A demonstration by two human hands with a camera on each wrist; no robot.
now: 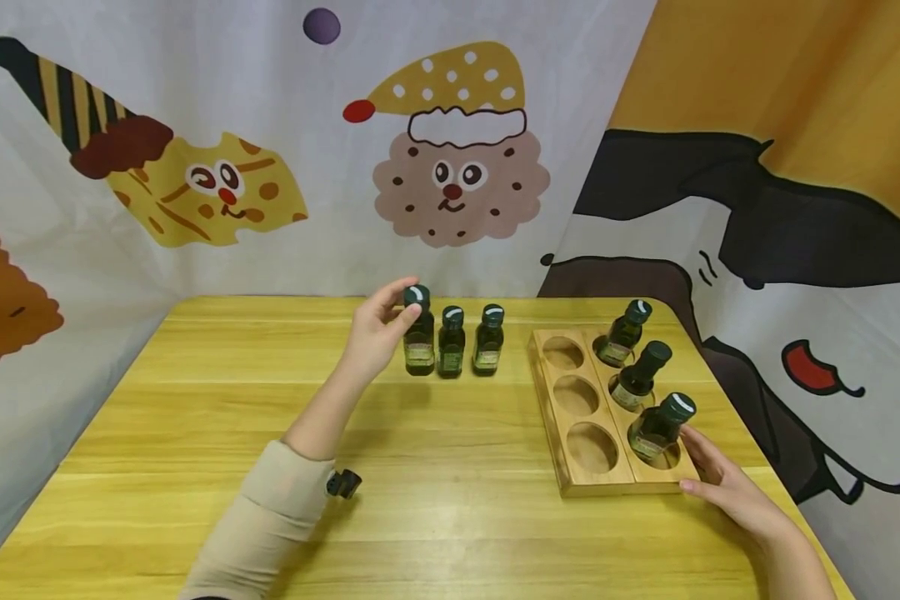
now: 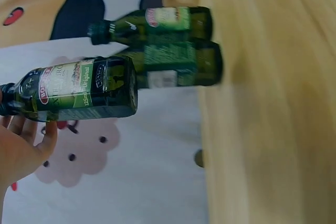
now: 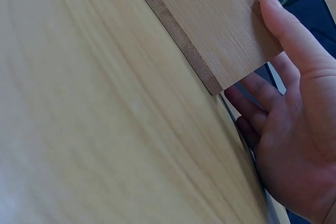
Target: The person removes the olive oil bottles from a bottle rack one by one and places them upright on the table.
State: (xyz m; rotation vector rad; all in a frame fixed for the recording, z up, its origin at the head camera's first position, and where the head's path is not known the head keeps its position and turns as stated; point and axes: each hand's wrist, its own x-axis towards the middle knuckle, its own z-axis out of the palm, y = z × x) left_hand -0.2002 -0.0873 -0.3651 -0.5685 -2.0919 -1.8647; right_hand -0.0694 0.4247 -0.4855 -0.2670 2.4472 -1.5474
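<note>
My left hand (image 1: 375, 333) grips a small dark green oil bottle (image 1: 419, 350) by its neck and cap. In the left wrist view this labelled bottle (image 2: 79, 88) hangs upright, its base raised above the tabletop. Just right of it stand two similar bottles, a middle one (image 1: 451, 346) and a right one (image 1: 488, 343). My right hand (image 1: 735, 492) holds the near right corner of a wooden bottle rack (image 1: 560, 482), thumb on the near edge and fingers along the right side. Three bottles lean in its right column: a far one (image 1: 621, 335), a middle one (image 1: 637, 379) and a near one (image 1: 654, 433).
The rack's left column has three round holes, the near one (image 1: 592, 448) facing the table's front. A yellow wooden table (image 1: 450, 517) carries everything. Behind it hangs a cartoon-printed cloth (image 1: 270, 75). The rack stands close to the table's right edge.
</note>
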